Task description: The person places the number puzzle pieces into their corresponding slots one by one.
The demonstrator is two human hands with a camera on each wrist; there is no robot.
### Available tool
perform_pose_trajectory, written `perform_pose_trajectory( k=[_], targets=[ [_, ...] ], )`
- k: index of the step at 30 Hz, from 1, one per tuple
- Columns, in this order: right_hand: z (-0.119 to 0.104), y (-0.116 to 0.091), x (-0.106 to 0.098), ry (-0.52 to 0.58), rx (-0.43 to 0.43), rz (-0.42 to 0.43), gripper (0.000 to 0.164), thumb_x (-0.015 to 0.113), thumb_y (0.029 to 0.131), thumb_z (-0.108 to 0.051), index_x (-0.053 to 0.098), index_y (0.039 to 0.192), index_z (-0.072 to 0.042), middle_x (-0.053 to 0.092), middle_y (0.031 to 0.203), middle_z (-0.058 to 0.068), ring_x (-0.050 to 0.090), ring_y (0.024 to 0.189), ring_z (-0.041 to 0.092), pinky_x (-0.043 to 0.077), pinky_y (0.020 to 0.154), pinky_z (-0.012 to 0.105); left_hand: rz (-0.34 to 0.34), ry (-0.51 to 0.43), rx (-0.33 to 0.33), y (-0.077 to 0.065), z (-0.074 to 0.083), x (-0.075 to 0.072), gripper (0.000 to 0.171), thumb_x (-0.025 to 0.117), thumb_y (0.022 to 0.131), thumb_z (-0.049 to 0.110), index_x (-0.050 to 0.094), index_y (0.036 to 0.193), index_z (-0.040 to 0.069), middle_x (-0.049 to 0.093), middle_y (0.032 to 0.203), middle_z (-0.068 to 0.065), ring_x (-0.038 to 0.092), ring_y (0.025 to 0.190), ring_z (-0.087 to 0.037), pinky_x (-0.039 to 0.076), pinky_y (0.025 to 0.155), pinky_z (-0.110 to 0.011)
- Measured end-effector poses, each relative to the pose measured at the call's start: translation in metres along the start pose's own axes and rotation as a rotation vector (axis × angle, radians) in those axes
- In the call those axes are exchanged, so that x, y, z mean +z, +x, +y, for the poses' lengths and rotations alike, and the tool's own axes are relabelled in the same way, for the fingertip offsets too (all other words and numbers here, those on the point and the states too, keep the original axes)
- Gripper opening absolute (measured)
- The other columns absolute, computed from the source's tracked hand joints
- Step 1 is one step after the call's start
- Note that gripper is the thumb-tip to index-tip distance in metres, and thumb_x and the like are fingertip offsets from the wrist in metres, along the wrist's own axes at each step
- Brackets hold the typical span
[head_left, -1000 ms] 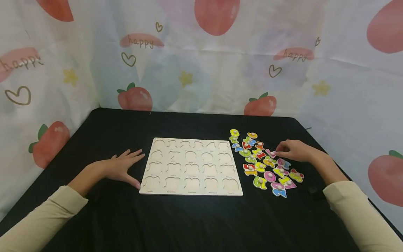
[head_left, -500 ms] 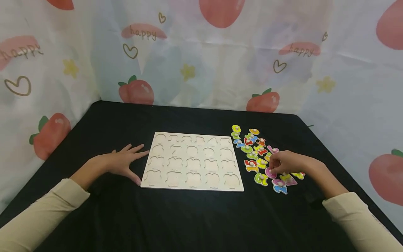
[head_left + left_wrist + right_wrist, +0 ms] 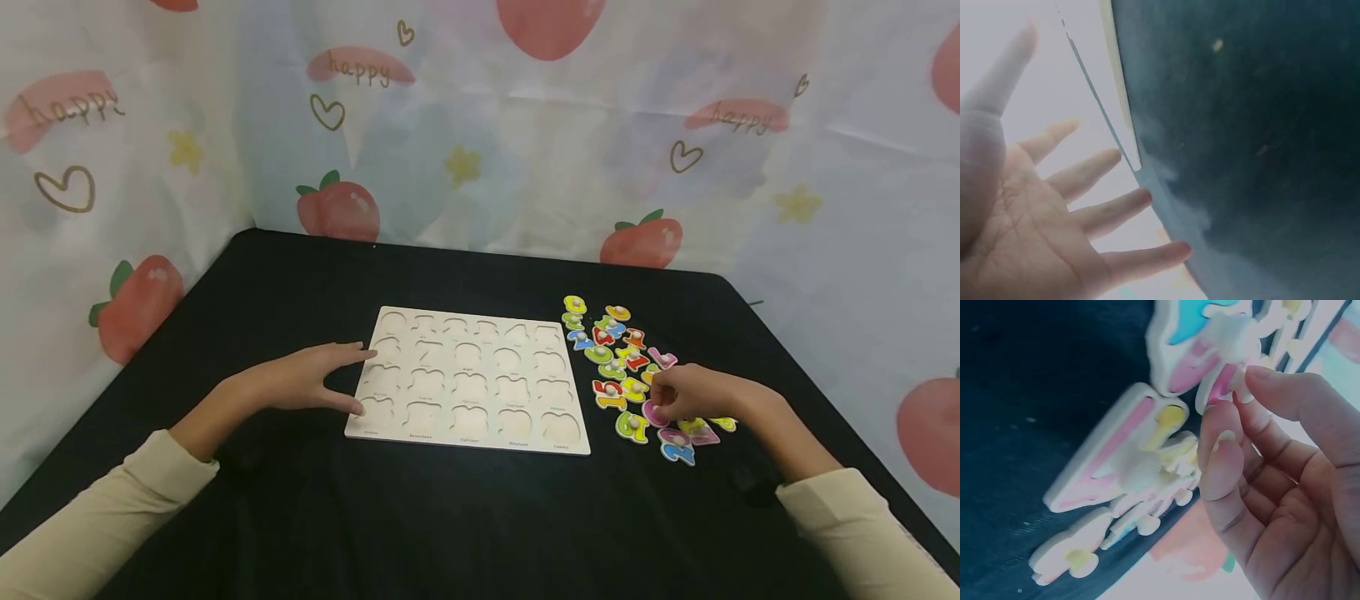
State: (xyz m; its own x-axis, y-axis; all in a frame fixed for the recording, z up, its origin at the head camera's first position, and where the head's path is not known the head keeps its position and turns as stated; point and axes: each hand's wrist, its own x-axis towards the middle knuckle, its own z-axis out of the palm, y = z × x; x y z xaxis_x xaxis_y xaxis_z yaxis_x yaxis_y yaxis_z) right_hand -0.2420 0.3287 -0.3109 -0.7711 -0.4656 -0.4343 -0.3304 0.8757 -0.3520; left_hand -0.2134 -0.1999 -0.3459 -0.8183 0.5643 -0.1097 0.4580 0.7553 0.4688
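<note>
My left hand (image 3: 307,377) reaches over the left edge of a pale wooden puzzle board (image 3: 442,435), its fingers extended and spread. In the left wrist view the palm (image 3: 1029,231) shows with nothing in it. My right hand (image 3: 705,392) is among the colourful number pieces beside the board. Its thumb and forefinger pinch the knob of a pink number piece (image 3: 1219,386), which looks like a ring-shaped zero in the head view. A blue-and-pink piece (image 3: 1188,328) lies right against it, and a pink-and-yellow piece (image 3: 1100,456) is close by. The hand hides some pieces.
Several more knobbed number pieces lie right of the board, among them a red-and-orange one (image 3: 609,394) and a green-and-yellow one (image 3: 632,427). The board's rows of number recesses are bare. Black cloth (image 3: 465,525) covers the table, and a printed curtain (image 3: 487,167) stands behind.
My right hand has moved from a pink seven-shaped piece nearer to me, onto the pink ring-shaped piece. My left hand has shifted right, from beside the board to over its left edge.
</note>
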Motion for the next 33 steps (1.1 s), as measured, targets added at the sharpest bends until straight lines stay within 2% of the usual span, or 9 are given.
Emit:
perform_pose_trajectory(
  k=[6, 12, 17, 22, 29, 33],
  targets=[
    [-0.008, -0.002, -0.012, -0.029, -0.005, 0.022, 0.009, 0.066, 0.084, -0.01, 0.057, 0.085, -0.008, 0.049, 0.074, -0.001, 0.05, 0.064, 0.014, 0.044, 0.057, 0.029, -0.025, -0.011, -0.034, 0.0, -0.003, 0.005, 0.081, 0.073, 0.077, 0.049, 0.044, 0.14, 0.006, 0.031, 0.146, -0.026, 0.024, 0.131, -0.05, 0.026, 0.1, -0.061],
    [-0.033, 0.0, -0.028, -0.079, -0.038, 0.069, 0.01, 0.065, 0.085, -0.011, 0.056, 0.084, -0.009, 0.05, 0.074, -0.001, 0.049, 0.063, 0.014, 0.044, 0.057, 0.031, -0.036, -0.002, -0.055, 0.0, -0.003, 0.006, 0.08, 0.074, 0.076, 0.048, 0.046, 0.139, 0.006, 0.032, 0.146, -0.024, 0.02, 0.13, -0.054, 0.025, 0.099, -0.062],
    [-0.055, 0.014, -0.031, -0.147, -0.114, 0.098, 0.009, 0.066, 0.086, -0.014, 0.058, 0.085, -0.01, 0.053, 0.075, -0.004, 0.049, 0.065, 0.013, 0.045, 0.059, 0.03, -0.027, 0.006, -0.067, 0.002, -0.002, 0.008, 0.077, 0.076, 0.075, 0.045, 0.049, 0.136, 0.005, 0.035, 0.145, -0.022, 0.022, 0.132, -0.051, 0.025, 0.1, -0.061],
    [-0.072, 0.032, -0.028, -0.175, -0.177, 0.073, 0.006, 0.065, 0.087, -0.013, 0.059, 0.086, -0.011, 0.055, 0.073, -0.006, 0.05, 0.064, 0.011, 0.046, 0.06, 0.029, -0.036, 0.014, -0.099, 0.005, -0.002, 0.01, 0.077, 0.076, 0.075, 0.045, 0.05, 0.135, 0.005, 0.035, 0.146, -0.019, 0.021, 0.134, -0.046, 0.025, 0.101, -0.061],
    [-0.088, 0.055, -0.026, -0.196, -0.151, 0.074, 0.009, 0.066, 0.085, -0.011, 0.058, 0.087, -0.009, 0.055, 0.072, -0.003, 0.051, 0.061, 0.012, 0.046, 0.059, 0.029, -0.045, 0.032, -0.139, 0.005, -0.002, 0.009, 0.076, 0.075, 0.075, 0.046, 0.049, 0.136, 0.008, 0.033, 0.147, -0.019, 0.021, 0.135, -0.045, 0.024, 0.1, -0.063],
    [-0.092, 0.064, -0.026, -0.207, -0.164, 0.09, 0.009, 0.067, 0.086, -0.013, 0.059, 0.088, -0.009, 0.054, 0.073, -0.003, 0.051, 0.063, 0.013, 0.046, 0.06, 0.028, -0.052, 0.039, -0.153, 0.006, 0.0, 0.007, 0.077, 0.075, 0.074, 0.047, 0.049, 0.136, 0.008, 0.033, 0.146, -0.022, 0.022, 0.134, -0.045, 0.025, 0.1, -0.062]
  ],
)
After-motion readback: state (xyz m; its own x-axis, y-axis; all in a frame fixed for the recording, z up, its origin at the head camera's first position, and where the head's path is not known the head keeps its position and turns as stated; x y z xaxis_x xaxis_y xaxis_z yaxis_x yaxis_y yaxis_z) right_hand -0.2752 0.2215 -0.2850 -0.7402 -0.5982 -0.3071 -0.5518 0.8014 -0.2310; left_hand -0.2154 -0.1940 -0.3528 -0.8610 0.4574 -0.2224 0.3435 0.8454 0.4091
